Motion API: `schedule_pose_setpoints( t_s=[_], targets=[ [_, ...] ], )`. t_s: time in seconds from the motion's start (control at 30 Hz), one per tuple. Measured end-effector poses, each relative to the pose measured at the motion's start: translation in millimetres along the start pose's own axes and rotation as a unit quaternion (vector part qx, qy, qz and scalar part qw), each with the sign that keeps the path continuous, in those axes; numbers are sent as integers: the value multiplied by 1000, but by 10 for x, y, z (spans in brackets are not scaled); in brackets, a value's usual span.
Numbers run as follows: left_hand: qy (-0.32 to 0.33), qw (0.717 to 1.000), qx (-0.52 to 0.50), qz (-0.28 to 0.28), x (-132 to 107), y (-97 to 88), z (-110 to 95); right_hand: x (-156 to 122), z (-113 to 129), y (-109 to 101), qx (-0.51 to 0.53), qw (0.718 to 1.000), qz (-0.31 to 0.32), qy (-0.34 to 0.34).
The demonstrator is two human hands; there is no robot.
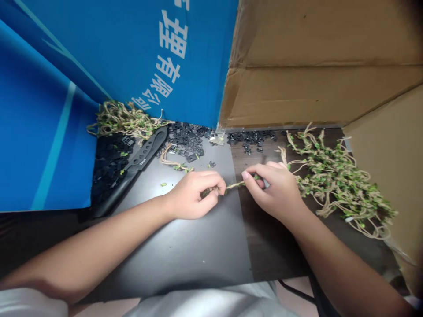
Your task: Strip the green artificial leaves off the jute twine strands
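My left hand [194,196] and my right hand [272,191] pinch a short strand of jute twine with green leaves [233,186] between them, and the fingers hide its ends. To the right of my right hand lies a large tangle of the leafy twine [339,180]. Another tangle [124,121] sits at the far left corner. A small loose twine piece [173,161] lies ahead of my left hand, with scattered black plastic clips [188,141] behind it.
A black perforated knife-shaped tool [140,162] rests on a heap of black pieces [110,169]. More black pieces [251,138] lie along the back edge. A blue printed board [115,57] and cardboard sheets [317,66] wall in the grey-and-dark tabletop [185,246].
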State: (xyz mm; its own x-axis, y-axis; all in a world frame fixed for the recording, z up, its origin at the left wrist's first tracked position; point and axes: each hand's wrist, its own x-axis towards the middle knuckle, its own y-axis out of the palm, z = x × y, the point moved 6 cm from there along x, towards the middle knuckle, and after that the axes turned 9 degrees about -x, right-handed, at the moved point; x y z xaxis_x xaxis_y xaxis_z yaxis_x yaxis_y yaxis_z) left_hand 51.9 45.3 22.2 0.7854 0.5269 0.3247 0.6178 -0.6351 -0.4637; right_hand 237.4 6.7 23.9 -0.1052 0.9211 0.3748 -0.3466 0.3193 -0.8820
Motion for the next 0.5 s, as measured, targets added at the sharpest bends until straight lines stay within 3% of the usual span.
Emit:
schedule_pose_setpoints(
  t_s=[0.27, 0.5],
  targets=[
    [1, 1000, 8, 6, 3, -9, 16, 5, -22, -2, 11, 1000, -8, -26],
    [-44, 997, 54, -18, 15, 20, 132, -15, -66, 71, -90, 991, -44, -92]
  ],
)
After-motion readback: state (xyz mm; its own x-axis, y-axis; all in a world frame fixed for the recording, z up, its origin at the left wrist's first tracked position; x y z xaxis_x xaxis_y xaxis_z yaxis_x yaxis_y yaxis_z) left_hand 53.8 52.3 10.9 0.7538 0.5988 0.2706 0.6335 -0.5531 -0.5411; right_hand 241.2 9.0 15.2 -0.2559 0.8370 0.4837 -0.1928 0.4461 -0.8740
